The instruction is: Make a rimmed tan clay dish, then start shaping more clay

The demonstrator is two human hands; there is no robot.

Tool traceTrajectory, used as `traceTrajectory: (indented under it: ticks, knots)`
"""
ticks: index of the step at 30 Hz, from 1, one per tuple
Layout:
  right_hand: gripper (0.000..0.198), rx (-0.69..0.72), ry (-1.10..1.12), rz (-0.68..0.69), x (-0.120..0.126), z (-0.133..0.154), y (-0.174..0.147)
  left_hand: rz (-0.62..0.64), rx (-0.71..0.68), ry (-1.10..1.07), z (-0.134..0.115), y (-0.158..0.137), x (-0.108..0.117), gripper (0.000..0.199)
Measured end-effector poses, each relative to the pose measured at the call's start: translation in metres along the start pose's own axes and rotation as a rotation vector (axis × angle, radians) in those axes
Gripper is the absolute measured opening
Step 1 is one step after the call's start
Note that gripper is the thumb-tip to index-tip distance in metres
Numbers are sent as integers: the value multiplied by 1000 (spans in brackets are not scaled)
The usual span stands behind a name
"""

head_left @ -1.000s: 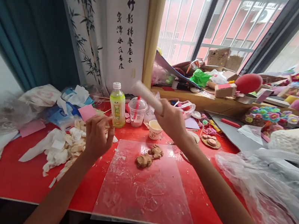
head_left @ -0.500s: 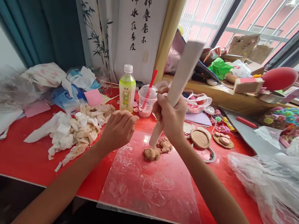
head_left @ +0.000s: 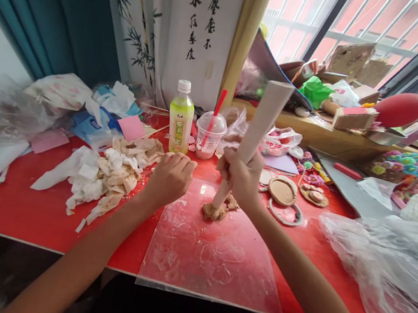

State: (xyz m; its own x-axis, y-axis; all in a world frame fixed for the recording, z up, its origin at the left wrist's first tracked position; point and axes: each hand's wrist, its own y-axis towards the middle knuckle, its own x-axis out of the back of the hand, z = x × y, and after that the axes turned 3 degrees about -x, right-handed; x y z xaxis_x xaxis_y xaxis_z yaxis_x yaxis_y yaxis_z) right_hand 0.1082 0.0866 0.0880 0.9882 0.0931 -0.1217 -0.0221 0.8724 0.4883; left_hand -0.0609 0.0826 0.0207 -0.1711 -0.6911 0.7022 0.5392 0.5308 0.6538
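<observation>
My right hand [head_left: 243,175] is wrapped round a pale rolling pin [head_left: 266,118] held steeply tilted. The pin's lower end presses on a crumbly lump of brown clay [head_left: 213,212], with more clay behind it. Under the clay lies a clear plastic sheet [head_left: 211,263], smeared and scattered with crumbs. My left hand [head_left: 173,180] is closed in a loose fist at the sheet's far left corner; its palm side is hidden, so I cannot tell whether anything is inside.
Behind my hands stand a green drink bottle [head_left: 180,120] and a plastic cup [head_left: 209,135] with a red straw. Crumpled tissues [head_left: 110,178] lie at left. Round clay pieces [head_left: 282,191] sit at right, near a large clear plastic bag [head_left: 370,266].
My right hand has lowered the rolling pin, and its end now sinks into the front clay lump. The left hand stays closed in nearly the same place. The view has shifted slightly.
</observation>
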Motion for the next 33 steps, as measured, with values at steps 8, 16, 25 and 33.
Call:
traceTrajectory:
  ticks: [8,16,25,33]
  knots:
    - [6,33,56,-59,10,-5,5,29,-1,24,1,0,-1,20]
    - [5,62,100,-27,11,-3,4,34,-7,44,2,-1,-2,18]
    - [10,154,231,-24,17,7,4,59,-15,62,0,-2,-4,16]
    - [15,138,289,-11,20,9,-12,95,-41,64,-2,-3,-7,14]
